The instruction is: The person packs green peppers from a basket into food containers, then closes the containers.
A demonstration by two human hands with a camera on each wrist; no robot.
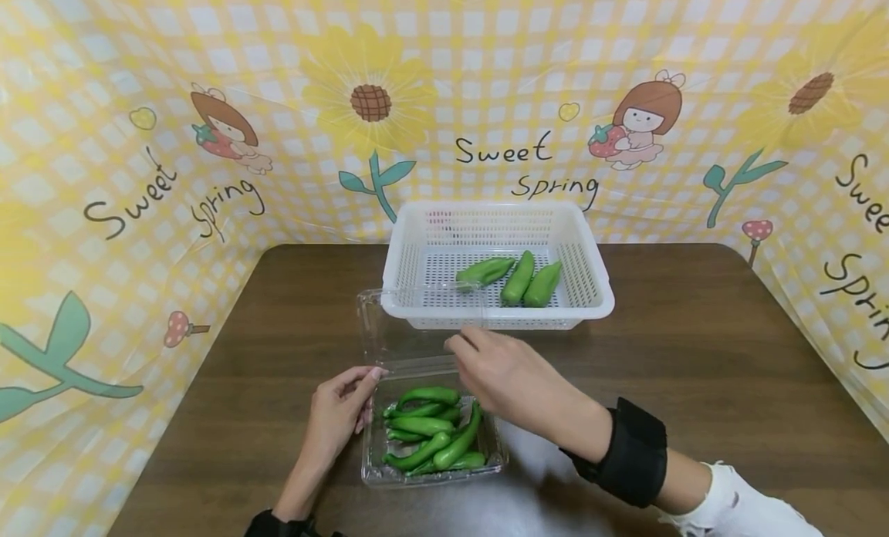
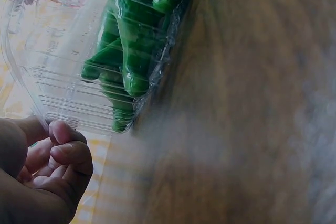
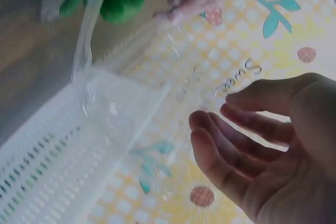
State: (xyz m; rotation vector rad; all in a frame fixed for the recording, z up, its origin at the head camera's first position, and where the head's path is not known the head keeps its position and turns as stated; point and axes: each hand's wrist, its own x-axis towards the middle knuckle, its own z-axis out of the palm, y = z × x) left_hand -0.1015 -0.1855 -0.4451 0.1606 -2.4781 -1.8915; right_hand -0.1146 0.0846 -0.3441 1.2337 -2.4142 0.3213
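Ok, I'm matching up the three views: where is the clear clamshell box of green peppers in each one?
Head: clear clamshell box low centre, lid open.
Left wrist: top left, above the left hand.
Right wrist: top left, lid edge.
Shared landmark: green peppers inside, seen in every view.
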